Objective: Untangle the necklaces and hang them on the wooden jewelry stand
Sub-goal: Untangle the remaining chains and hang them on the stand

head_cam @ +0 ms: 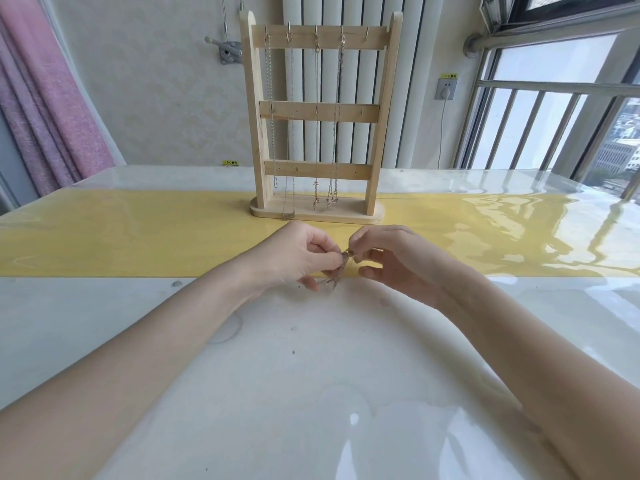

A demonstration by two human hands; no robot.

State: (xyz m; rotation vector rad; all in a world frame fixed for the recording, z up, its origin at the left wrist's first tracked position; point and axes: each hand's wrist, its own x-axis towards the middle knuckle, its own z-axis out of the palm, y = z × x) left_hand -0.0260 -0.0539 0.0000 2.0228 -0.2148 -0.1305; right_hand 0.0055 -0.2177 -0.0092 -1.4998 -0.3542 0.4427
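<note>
Two bare forearms reached in from the near edge of the table [104, 341], over its glossy white top, which threw back glare from the window [554, 98] on the right. Across the table's middle ran a yellow strip [138, 237] under the clear covering. On that strip, toward the far edge and just beyond the hands, stood the wooden jewelry stand [317, 116], upright on its oval base, with four chains [337, 116] hanging from hooks on the top bar (a fifth hook at the right end looked bare). Nothing lay between the hands and the stand. Behind the stand rose a white ribbed radiator [346, 81] against a pale patterned wall, with a wall socket [445, 89] and its cord to the right and a pink curtain [45, 98] at the far left.

At the near border of the yellow strip, the left hand [294, 254] and the right hand [391, 261] met fingertip to fingertip. Both pinched the tangled necklace [337, 271] at its upper end, left thumb and forefinger on one side, right thumb and forefinger on the other. From that pinch the small knotted bunch drooped toward the tabletop, its lower end beside the left hand's curled lower fingers; whether it touched the surface could not be told.
</note>
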